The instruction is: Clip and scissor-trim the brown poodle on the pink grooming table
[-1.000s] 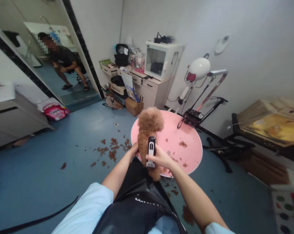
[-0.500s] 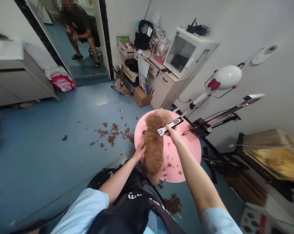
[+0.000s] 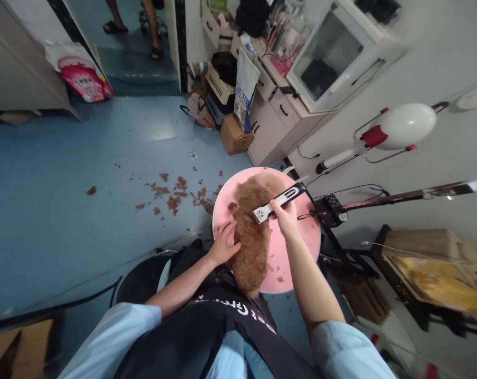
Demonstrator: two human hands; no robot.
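Note:
A brown curly-coated dog [image 3: 251,247] is on a round pink table [image 3: 297,263], its back toward me. My right hand [image 3: 285,215] is closed around a white and black hair clipper [image 3: 280,202], whose blade end lies over the dog's back. At the dog's left flank, my left hand [image 3: 223,245] rests with its fingers spread, touching the coat. Small tufts of cut hair [image 3: 280,279] lie on the pink surface. The dog's head is hard to make out at the far end.
Clumps of brown hair [image 3: 175,195] are scattered over the blue floor. A post arm [image 3: 412,195] and a white lamp-like device [image 3: 406,126] stand right of the table. Behind are a cardboard box [image 3: 236,134] and a drawer cabinet [image 3: 274,121]. A seated person's legs [image 3: 151,26] show in the doorway.
My view has tipped downward. The left hand's fingers have spread out on the dog's side, where they were more gathered before. The clipper stays over the back, in my right hand.

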